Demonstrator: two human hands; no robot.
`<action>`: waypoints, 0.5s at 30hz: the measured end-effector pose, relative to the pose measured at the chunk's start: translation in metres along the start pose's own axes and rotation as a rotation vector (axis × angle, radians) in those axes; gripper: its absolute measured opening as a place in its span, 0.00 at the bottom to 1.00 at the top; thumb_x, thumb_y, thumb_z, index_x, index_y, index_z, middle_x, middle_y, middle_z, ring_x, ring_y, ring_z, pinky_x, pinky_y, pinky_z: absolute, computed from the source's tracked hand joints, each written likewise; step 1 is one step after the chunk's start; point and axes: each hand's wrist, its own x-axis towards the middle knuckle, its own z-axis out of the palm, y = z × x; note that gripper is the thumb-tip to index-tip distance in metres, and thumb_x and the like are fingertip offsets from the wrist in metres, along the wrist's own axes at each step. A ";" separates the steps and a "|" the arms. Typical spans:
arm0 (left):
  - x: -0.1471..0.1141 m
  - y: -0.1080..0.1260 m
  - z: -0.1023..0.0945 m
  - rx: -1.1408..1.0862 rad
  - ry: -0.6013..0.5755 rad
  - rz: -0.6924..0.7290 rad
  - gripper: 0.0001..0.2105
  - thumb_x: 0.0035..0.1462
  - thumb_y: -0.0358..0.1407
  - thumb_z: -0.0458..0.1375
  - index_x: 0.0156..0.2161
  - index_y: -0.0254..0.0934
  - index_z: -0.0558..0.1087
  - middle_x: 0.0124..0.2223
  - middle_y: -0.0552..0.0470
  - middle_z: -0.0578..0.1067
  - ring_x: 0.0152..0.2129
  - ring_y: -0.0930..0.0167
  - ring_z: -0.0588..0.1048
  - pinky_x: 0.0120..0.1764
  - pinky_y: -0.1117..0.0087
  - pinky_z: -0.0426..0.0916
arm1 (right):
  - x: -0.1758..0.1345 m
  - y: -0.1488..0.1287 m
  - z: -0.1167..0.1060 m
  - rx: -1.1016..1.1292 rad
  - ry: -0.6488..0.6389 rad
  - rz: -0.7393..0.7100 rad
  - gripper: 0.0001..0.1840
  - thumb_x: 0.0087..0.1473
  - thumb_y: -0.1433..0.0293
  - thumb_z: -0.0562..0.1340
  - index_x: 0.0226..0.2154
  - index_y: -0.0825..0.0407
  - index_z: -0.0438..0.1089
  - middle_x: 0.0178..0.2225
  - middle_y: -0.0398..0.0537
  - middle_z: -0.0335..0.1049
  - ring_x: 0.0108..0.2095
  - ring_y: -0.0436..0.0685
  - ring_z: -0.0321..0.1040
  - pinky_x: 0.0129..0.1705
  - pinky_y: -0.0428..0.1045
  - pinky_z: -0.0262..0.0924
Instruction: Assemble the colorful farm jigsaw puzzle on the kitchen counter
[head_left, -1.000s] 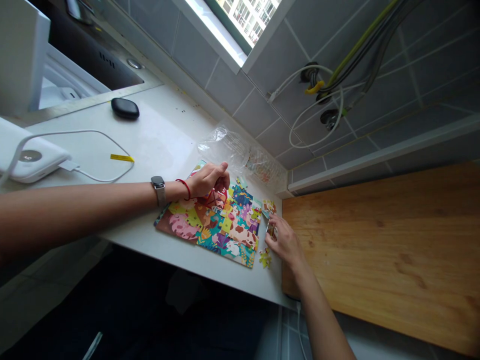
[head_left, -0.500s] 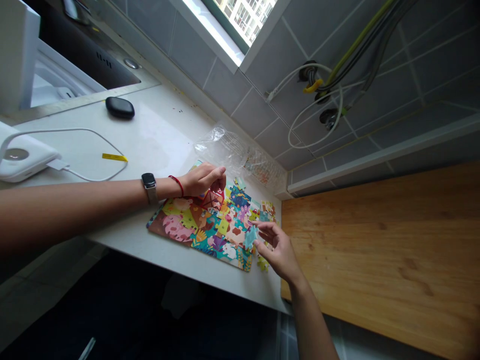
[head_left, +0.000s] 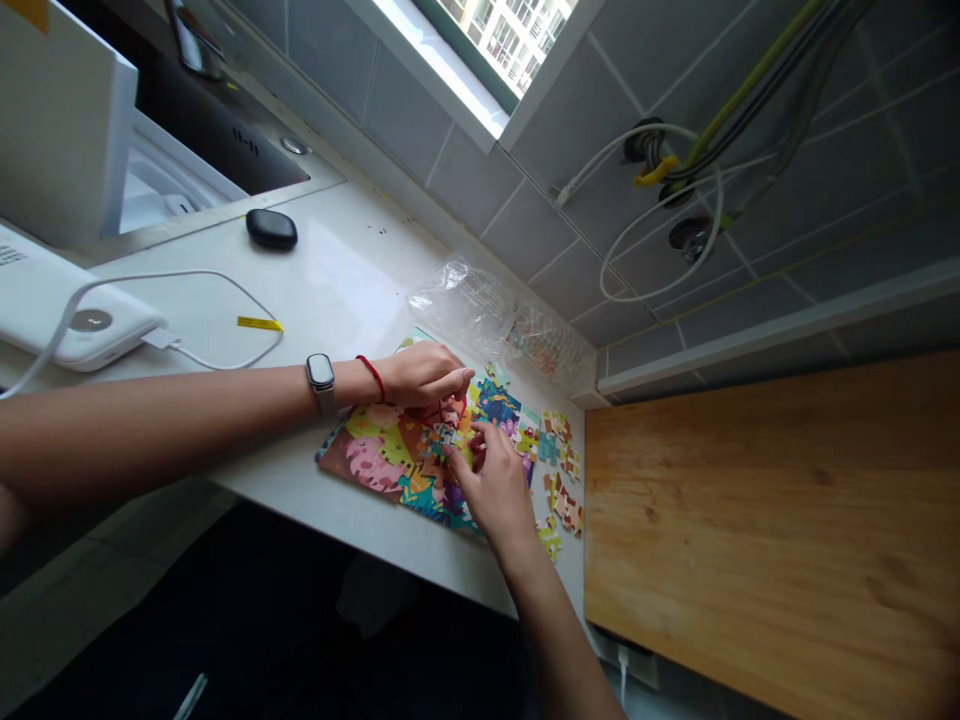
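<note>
A colourful jigsaw puzzle (head_left: 375, 462) with cartoon animals lies on the white counter, partly assembled on its board. My left hand (head_left: 429, 374) rests on its upper part with the fingers curled under; what they hold, if anything, is hidden. Over the middle of the picture, my right hand (head_left: 496, 487) pinches a small puzzle piece (head_left: 444, 436), close to the left hand. The right hand covers much of the board's lower right. Loose puzzle pieces (head_left: 568, 508) lie to the right of the board, and several more lie above them.
Crumpled clear plastic (head_left: 465, 300) lies behind the puzzle, against the tiled wall. A wooden board (head_left: 765, 520) borders the counter on the right. To the left are a white device (head_left: 112, 325) with a cable, a black case (head_left: 271, 229) and a sink (head_left: 202, 130).
My right hand has moved left from the puzzle's right edge to its middle, carrying the pale blue puzzle piece. My left hand stays on the puzzle. The whole view has shifted slightly.
</note>
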 end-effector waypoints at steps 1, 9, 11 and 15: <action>0.000 0.000 0.000 0.014 -0.016 -0.005 0.32 0.73 0.44 0.38 0.31 0.35 0.81 0.28 0.45 0.80 0.23 0.70 0.75 0.31 0.70 0.64 | -0.002 0.003 -0.002 -0.002 -0.024 -0.060 0.22 0.61 0.58 0.67 0.54 0.49 0.71 0.47 0.53 0.74 0.47 0.64 0.75 0.51 0.58 0.70; 0.001 0.002 0.005 -0.054 -0.083 -0.049 0.32 0.73 0.48 0.40 0.28 0.36 0.80 0.27 0.45 0.80 0.24 0.68 0.75 0.32 0.68 0.64 | -0.007 0.016 -0.004 -0.010 -0.130 -0.324 0.23 0.57 0.66 0.72 0.55 0.44 0.74 0.51 0.52 0.69 0.51 0.62 0.71 0.55 0.58 0.71; 0.001 0.001 0.008 -0.062 -0.088 -0.066 0.33 0.73 0.50 0.39 0.27 0.37 0.79 0.25 0.45 0.79 0.23 0.68 0.74 0.31 0.68 0.63 | -0.006 0.014 0.001 -0.004 -0.122 -0.333 0.22 0.57 0.65 0.72 0.54 0.45 0.76 0.49 0.52 0.69 0.50 0.62 0.71 0.54 0.59 0.71; 0.001 -0.002 0.012 -0.069 -0.116 -0.122 0.35 0.73 0.53 0.39 0.25 0.37 0.78 0.23 0.46 0.77 0.21 0.69 0.73 0.31 0.68 0.62 | -0.008 0.009 0.011 -0.011 -0.080 -0.340 0.19 0.57 0.63 0.72 0.51 0.44 0.78 0.49 0.54 0.69 0.50 0.64 0.70 0.55 0.61 0.71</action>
